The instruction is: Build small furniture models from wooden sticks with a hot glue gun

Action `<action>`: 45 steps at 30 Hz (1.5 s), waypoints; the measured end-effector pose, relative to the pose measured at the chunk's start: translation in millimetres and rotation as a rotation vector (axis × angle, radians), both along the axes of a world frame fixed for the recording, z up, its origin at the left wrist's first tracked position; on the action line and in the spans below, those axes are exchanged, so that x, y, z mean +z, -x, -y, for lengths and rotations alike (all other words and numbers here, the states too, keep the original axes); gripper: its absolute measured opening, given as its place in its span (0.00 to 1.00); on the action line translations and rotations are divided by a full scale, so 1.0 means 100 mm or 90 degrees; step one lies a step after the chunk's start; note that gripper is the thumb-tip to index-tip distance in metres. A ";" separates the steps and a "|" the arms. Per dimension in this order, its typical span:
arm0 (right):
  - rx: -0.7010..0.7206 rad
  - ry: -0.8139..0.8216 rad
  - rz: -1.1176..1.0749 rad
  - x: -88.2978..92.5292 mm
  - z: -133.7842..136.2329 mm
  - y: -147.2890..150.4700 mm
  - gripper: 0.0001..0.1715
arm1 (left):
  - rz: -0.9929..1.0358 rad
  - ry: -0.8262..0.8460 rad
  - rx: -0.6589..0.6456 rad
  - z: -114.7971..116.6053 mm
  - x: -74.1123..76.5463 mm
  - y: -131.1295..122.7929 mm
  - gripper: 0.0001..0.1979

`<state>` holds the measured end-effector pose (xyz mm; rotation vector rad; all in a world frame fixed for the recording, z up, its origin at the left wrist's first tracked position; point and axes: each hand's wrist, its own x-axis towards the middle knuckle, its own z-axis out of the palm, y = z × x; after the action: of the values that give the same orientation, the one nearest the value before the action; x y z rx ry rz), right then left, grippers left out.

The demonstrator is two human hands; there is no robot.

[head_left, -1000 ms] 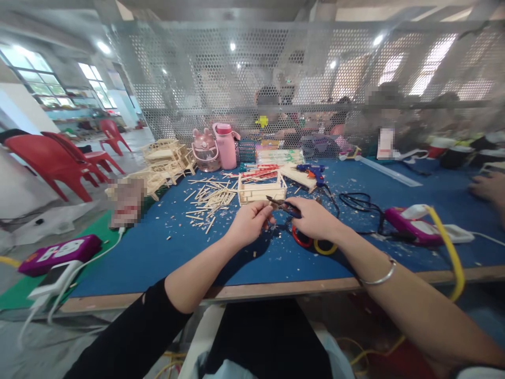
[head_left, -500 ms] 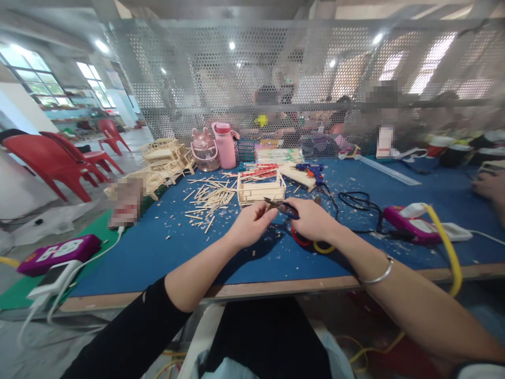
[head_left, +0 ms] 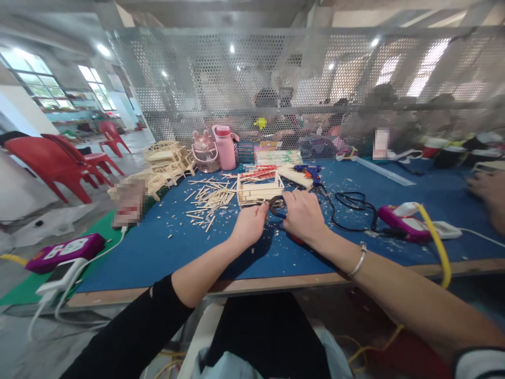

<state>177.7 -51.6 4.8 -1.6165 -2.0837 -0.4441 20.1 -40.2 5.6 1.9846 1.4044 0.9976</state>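
My right hand is closed around the dark blue handles of a pair of cutting pliers. The pliers' dark jaws point left, against the fingertips of my left hand. Thumb and forefinger of that hand are pinched together; whatever is between them is hidden or too small to name. Just behind both hands stands a small frame of pale wooden sticks. To its left, loose wooden sticks lie in a scattered heap. A bit of red handle peeks out beneath my right wrist.
A blue glue gun rests behind, its black cord coiling right to a purple power strip. Pink bottles and stacked wooden models stand at back left. Another person's hand is at far right.
My right hand has turned and moved slightly left, its back now facing up. The pliers' jaws sit closer to my left fingertips. The red and yellow handles below are now mostly covered.
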 end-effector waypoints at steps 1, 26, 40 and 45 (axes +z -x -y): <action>-0.005 -0.014 0.010 0.01 0.00 -0.01 0.17 | 0.005 0.010 -0.005 -0.01 0.00 0.00 0.24; 0.116 0.099 -0.162 -0.03 -0.14 -0.16 0.22 | -0.398 -0.054 0.250 -0.87 0.07 1.28 0.21; 0.108 0.073 0.048 0.03 -0.05 -0.10 0.24 | -0.095 -0.284 -0.211 -0.11 0.27 0.33 0.12; 0.112 0.067 0.032 0.02 -0.08 -0.10 0.27 | 0.132 -0.208 -0.112 -0.16 0.26 0.38 0.11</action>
<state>187.8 -43.9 7.2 -1.4756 -2.2984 -0.3238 -17.7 -24.1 31.9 2.1138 0.9868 1.3760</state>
